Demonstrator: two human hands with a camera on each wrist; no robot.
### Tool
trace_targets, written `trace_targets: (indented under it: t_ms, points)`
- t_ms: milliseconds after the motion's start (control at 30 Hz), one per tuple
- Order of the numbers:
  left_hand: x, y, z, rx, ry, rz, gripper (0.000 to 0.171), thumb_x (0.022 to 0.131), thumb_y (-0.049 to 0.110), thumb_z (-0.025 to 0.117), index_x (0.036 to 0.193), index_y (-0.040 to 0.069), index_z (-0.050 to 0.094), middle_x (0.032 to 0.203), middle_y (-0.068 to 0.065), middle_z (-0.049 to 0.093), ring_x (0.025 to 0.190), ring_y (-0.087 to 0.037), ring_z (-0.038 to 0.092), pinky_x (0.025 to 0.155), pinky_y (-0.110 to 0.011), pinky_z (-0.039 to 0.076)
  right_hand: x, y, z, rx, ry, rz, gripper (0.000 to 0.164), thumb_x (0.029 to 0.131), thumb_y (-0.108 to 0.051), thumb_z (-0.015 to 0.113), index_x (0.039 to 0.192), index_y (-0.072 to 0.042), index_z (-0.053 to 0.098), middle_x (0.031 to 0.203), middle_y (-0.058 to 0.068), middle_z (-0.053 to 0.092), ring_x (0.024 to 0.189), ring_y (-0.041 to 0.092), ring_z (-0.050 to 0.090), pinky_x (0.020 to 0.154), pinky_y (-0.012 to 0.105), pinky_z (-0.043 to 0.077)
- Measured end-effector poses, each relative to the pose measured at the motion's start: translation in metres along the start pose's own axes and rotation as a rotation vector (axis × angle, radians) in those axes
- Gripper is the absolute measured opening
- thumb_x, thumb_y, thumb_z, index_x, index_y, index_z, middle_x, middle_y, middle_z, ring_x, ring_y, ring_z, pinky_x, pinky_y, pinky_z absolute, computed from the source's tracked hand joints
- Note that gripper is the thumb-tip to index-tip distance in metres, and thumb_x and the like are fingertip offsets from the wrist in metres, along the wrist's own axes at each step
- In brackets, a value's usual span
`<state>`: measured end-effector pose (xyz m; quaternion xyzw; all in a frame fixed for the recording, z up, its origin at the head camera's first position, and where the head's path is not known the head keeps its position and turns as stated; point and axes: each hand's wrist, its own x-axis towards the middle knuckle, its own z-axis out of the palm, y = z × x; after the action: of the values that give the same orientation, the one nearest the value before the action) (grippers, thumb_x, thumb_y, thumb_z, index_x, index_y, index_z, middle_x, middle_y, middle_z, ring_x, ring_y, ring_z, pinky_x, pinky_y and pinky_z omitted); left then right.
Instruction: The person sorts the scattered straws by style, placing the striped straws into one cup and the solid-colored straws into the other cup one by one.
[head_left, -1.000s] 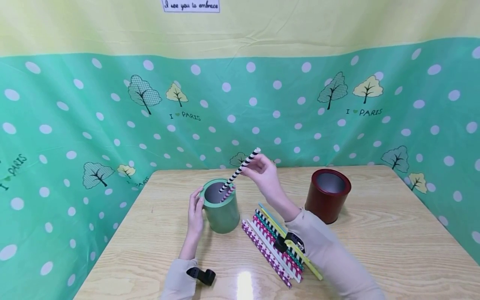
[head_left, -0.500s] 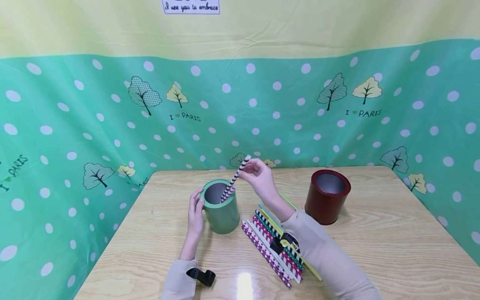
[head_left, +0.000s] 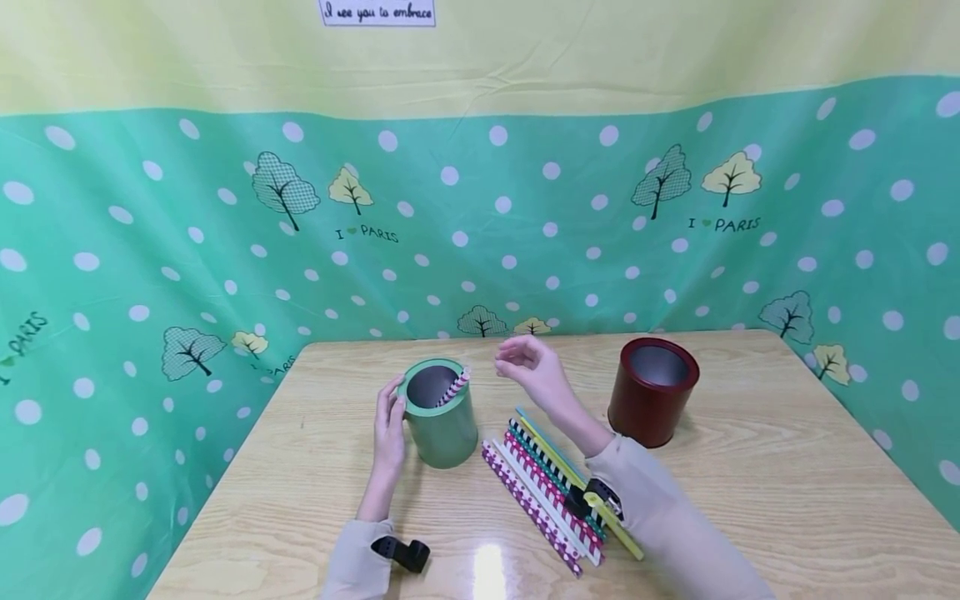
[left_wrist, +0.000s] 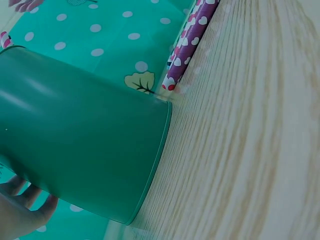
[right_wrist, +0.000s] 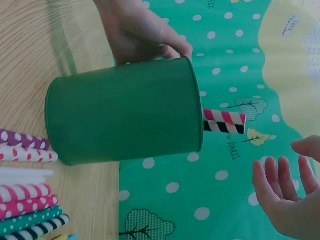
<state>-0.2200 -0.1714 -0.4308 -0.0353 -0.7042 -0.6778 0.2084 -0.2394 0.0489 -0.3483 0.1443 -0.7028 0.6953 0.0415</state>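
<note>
A green can (head_left: pixel 446 433) stands upright on the table, with my left hand (head_left: pixel 390 429) curved round its left side near the rim. In the left wrist view, curled fingers (left_wrist: pixel 30 200) touch the can's wall. Two striped paper straws stick out above the rim: a pink-and-white straw (right_wrist: pixel 225 116) and, against it, a black-and-white straw (right_wrist: pixel 225 128). My right hand (head_left: pixel 536 371) hovers to the right of the can, holding nothing, its fingers loosely bent and apart from the straws. The can hides the straws' lower ends.
Several patterned straws (head_left: pixel 536 496) lie side by side between the can and my right forearm, which covers part of them. A dark red can (head_left: pixel 651 404) stands at the right on the wooden table (head_left: pixel 780 492). A polka-dot cloth (head_left: pixel 570 275) hangs behind.
My right hand lowered the black-and-white straw into the green can, let it go, and moved off slightly to the right. My left hand has stayed on the can.
</note>
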Motion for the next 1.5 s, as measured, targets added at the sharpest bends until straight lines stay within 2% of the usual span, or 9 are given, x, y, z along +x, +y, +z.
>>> trace_targets:
  t_ms: [167, 300, 467, 633, 900, 1033, 1167, 1333, 1500]
  points:
    - [-0.002, 0.006, 0.001, 0.007, -0.007, -0.008, 0.035, 0.095, 0.007, 0.032, 0.128, -0.003, 0.036, 0.120, -0.025, 0.047, 0.107, -0.030, 0.043, 0.081, -0.020, 0.035, -0.008, 0.008, -0.011, -0.044, -0.065, -0.009, 0.024, 0.079, 0.001, 0.060, 0.102, 0.006, 0.054, 0.098, 0.023, 0.057, 0.082, 0.017, 0.058, 0.074, 0.027, 0.048]
    - [-0.002, 0.006, 0.000, -0.001, -0.012, -0.013, 0.035, 0.095, 0.008, 0.032, 0.128, -0.002, 0.036, 0.120, -0.024, 0.047, 0.108, -0.033, 0.042, 0.081, -0.020, 0.035, -0.014, 0.014, -0.017, -0.110, -0.102, -0.029, 0.022, 0.079, 0.000, 0.060, 0.100, 0.005, 0.056, 0.094, 0.019, 0.060, 0.082, 0.020, 0.058, 0.073, 0.026, 0.048]
    - [-0.002, 0.004, 0.000, -0.007, -0.008, -0.008, 0.035, 0.095, 0.008, 0.033, 0.128, -0.002, 0.036, 0.119, -0.025, 0.047, 0.107, -0.035, 0.041, 0.080, -0.020, 0.035, -0.019, 0.020, -0.024, -0.188, -0.144, -0.006, 0.022, 0.079, -0.001, 0.059, 0.101, 0.004, 0.057, 0.094, 0.014, 0.060, 0.084, 0.021, 0.058, 0.074, 0.025, 0.047]
    - [-0.002, 0.005, 0.000, -0.009, -0.008, -0.015, 0.035, 0.095, 0.009, 0.033, 0.128, -0.001, 0.036, 0.120, -0.024, 0.047, 0.108, -0.032, 0.042, 0.081, -0.020, 0.034, -0.024, 0.026, -0.029, -0.249, -0.177, 0.018, 0.022, 0.082, -0.004, 0.058, 0.103, 0.001, 0.057, 0.094, 0.013, 0.060, 0.087, 0.022, 0.057, 0.074, 0.026, 0.047]
    - [-0.002, 0.005, 0.000, -0.008, -0.006, -0.028, 0.035, 0.095, 0.009, 0.033, 0.128, -0.001, 0.036, 0.120, -0.023, 0.047, 0.107, -0.030, 0.042, 0.082, -0.020, 0.034, -0.027, 0.040, -0.037, -0.338, -0.247, -0.006, 0.021, 0.082, -0.003, 0.058, 0.102, 0.005, 0.057, 0.092, 0.015, 0.060, 0.085, 0.024, 0.057, 0.072, 0.027, 0.047]
    - [0.001, -0.001, -0.001, -0.016, -0.010, -0.014, 0.035, 0.094, 0.008, 0.033, 0.128, -0.001, 0.037, 0.118, -0.024, 0.048, 0.105, -0.030, 0.043, 0.079, -0.019, 0.035, -0.029, 0.045, -0.040, -0.401, -0.291, 0.017, 0.020, 0.082, -0.002, 0.056, 0.102, 0.004, 0.057, 0.091, 0.014, 0.060, 0.084, 0.023, 0.057, 0.071, 0.027, 0.047]
    - [0.005, -0.013, -0.003, -0.030, -0.010, -0.012, 0.035, 0.094, 0.009, 0.034, 0.128, 0.002, 0.038, 0.118, -0.021, 0.049, 0.104, -0.022, 0.045, 0.080, -0.020, 0.035, -0.029, 0.052, -0.043, -0.438, -0.324, 0.039, 0.021, 0.081, 0.001, 0.056, 0.102, 0.003, 0.056, 0.089, 0.011, 0.059, 0.081, 0.021, 0.056, 0.068, 0.026, 0.047]
    - [0.006, -0.021, -0.003, -0.026, -0.008, 0.009, 0.035, 0.095, 0.016, 0.036, 0.128, 0.004, 0.039, 0.116, -0.021, 0.050, 0.100, -0.015, 0.047, 0.079, -0.021, 0.035, -0.027, 0.064, -0.049, -0.448, -0.387, 0.037, 0.023, 0.080, 0.004, 0.056, 0.102, 0.008, 0.055, 0.090, 0.018, 0.057, 0.078, 0.020, 0.055, 0.067, 0.025, 0.047]
    - [0.006, -0.022, -0.003, -0.015, -0.004, 0.047, 0.038, 0.094, 0.020, 0.036, 0.127, -0.001, 0.037, 0.113, -0.023, 0.050, 0.098, -0.015, 0.048, 0.078, -0.021, 0.036, -0.029, 0.067, -0.053, -0.455, -0.440, 0.061, 0.024, 0.080, 0.005, 0.055, 0.104, 0.010, 0.054, 0.092, 0.023, 0.056, 0.080, 0.023, 0.055, 0.068, 0.026, 0.047]
